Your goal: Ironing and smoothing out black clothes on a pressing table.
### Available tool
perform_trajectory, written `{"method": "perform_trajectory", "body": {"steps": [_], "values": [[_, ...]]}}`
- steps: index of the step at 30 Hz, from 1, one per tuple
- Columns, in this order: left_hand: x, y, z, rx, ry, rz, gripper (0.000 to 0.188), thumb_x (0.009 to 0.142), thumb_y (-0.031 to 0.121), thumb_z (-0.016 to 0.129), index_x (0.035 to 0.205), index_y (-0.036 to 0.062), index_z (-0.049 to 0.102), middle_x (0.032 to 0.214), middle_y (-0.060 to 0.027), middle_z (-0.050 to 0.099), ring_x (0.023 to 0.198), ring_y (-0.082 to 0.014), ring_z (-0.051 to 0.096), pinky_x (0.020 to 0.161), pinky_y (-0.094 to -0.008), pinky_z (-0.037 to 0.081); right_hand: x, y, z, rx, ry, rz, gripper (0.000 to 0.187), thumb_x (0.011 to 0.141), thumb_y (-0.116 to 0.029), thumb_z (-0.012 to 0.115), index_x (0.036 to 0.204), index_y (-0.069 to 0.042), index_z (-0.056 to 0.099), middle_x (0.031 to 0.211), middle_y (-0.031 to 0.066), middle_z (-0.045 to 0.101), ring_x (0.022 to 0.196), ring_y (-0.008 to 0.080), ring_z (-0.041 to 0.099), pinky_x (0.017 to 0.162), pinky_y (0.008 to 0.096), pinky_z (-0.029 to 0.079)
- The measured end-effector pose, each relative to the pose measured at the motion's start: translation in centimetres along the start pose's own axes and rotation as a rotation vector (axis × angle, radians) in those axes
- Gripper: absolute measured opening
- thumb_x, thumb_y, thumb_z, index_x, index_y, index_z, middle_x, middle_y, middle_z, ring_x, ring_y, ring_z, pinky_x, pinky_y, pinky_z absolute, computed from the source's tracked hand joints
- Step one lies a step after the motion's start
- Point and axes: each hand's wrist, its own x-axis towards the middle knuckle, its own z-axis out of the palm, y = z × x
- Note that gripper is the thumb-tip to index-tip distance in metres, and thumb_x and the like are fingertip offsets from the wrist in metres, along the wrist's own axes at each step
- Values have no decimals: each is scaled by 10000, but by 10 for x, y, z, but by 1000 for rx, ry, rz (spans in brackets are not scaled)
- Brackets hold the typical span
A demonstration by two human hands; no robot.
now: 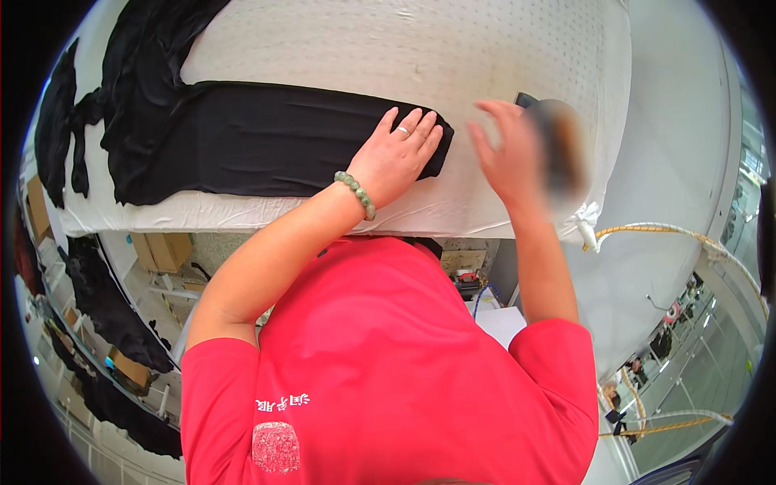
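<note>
My left hand [396,153] lies flat on the end of a long black piece of fabric, like a sleeve or trouser leg [267,137], with its fingers spread. A ring and a green bead bracelet are on that hand and wrist. Right of the fabric's end, my right hand [508,153] is partly blurred, fingers apart, and nothing shows between them. Close against its right side is a rounded dark object with a brown-orange part [563,153], too smeared to name. A small dark edge [525,99] shows just beyond the hand.
The garment's bunched black part [141,89] spreads to the far left of the white padded table [388,40]. A knotted white cloth [588,220] and a yellow-white cord [663,232] are at the near right corner. A cardboard box [162,251] stands below; dark cloth [113,303] hangs left.
</note>
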Motion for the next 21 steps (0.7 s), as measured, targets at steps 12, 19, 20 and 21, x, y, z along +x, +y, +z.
{"method": "perform_trajectory", "body": {"steps": [12,19,20,21], "values": [[8,30,6,114,-18,-102,501,965,175,521,1431,-8,519,1530,-185,498,1405,-308,485,1148,-516,381,-2,77,-41,-309,-234,834,476,900,-446,735,1216,-97,666,941,125,747,896,350,712,821,439,545],[12,37,7,178,-23,-117,479,971,208,513,1398,-5,552,1502,-187,528,1370,-309,507,1111,-502,415,109,27,4,-240,-185,197,465,896,-418,721,1270,-149,664,997,141,759,939,369,719,807,471,559],[12,38,7,197,-16,-113,473,972,222,513,1386,2,569,1489,-187,541,1341,-314,521,1090,-500,429,123,18,10,-201,-239,37,483,878,-381,735,1296,-154,652,971,142,755,914,366,716,791,468,559],[13,38,6,219,-21,-118,467,973,237,512,1374,9,586,1476,-186,554,1312,-318,535,1068,-498,444,132,9,13,-156,-291,-135,509,860,-343,749,1321,-159,639,944,143,751,889,364,714,775,466,559]]}}
